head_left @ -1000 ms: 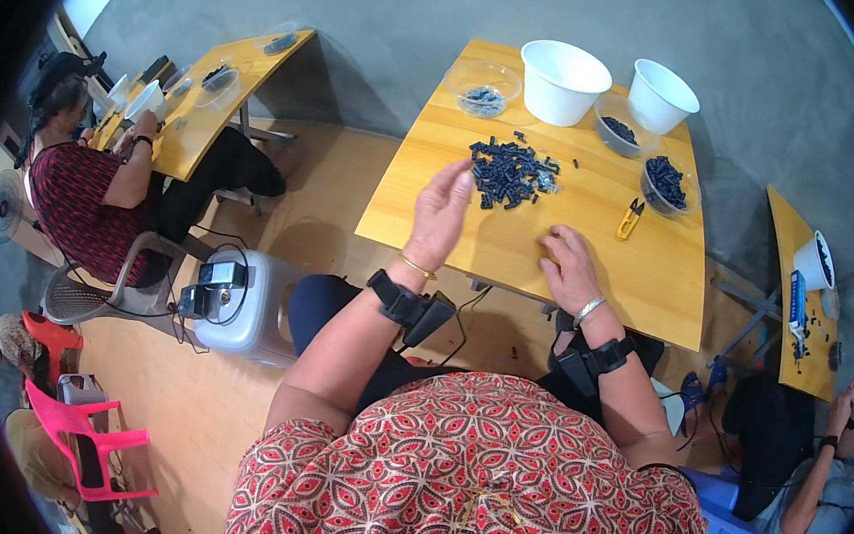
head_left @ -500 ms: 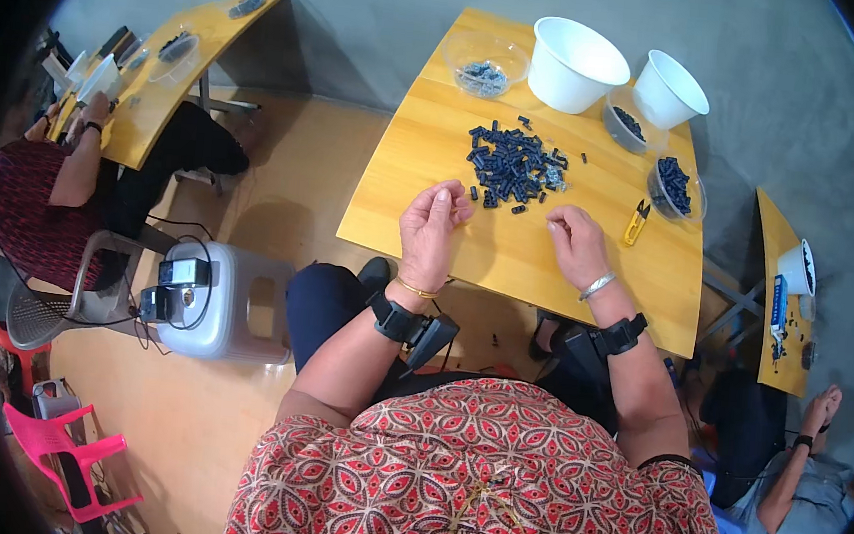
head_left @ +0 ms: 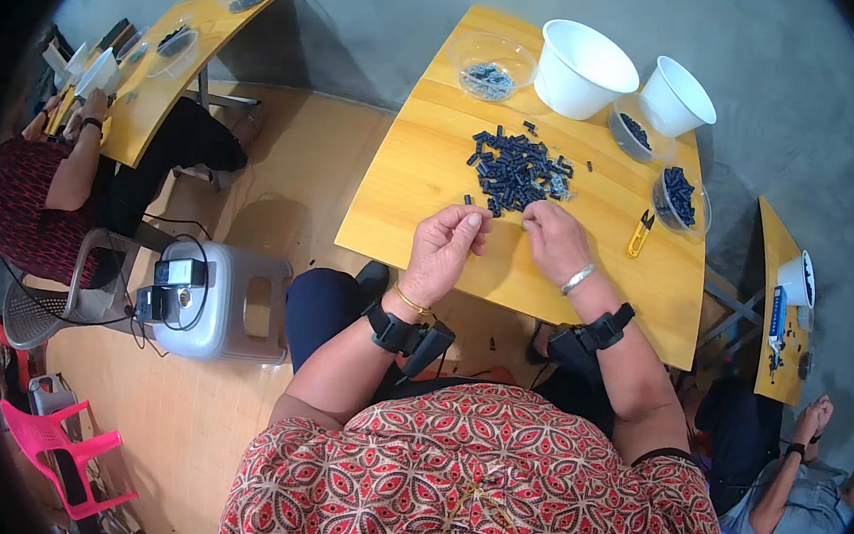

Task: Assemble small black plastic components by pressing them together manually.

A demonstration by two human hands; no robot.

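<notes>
My left hand [head_left: 446,252] is closed in a pinch just above the near edge of the wooden table [head_left: 410,165]. My right hand [head_left: 559,245] faces it, a short gap away, with its fingers curled together. Whatever either pinch may hold is too small to make out. Just beyond both hands lies a loose pile of small black plastic pieces [head_left: 512,170], with some clear bits [head_left: 560,185] at its right side. A yellow-handled pair of thread snips [head_left: 640,234] rests on the tabletop to the right of my right hand.
Along the table's far side stand a clear bowl of greyish bits [head_left: 490,79], two white tubs [head_left: 585,69] and a clear bowl of dark pieces [head_left: 634,133]. Another clear bowl of black pieces [head_left: 680,199] sits at the right edge. Co-workers sit at tables left and right.
My right hand has moved left, close to the pile's near edge. My left hand has come slightly right and nearer to me, so the gap between the hands is smaller.
</notes>
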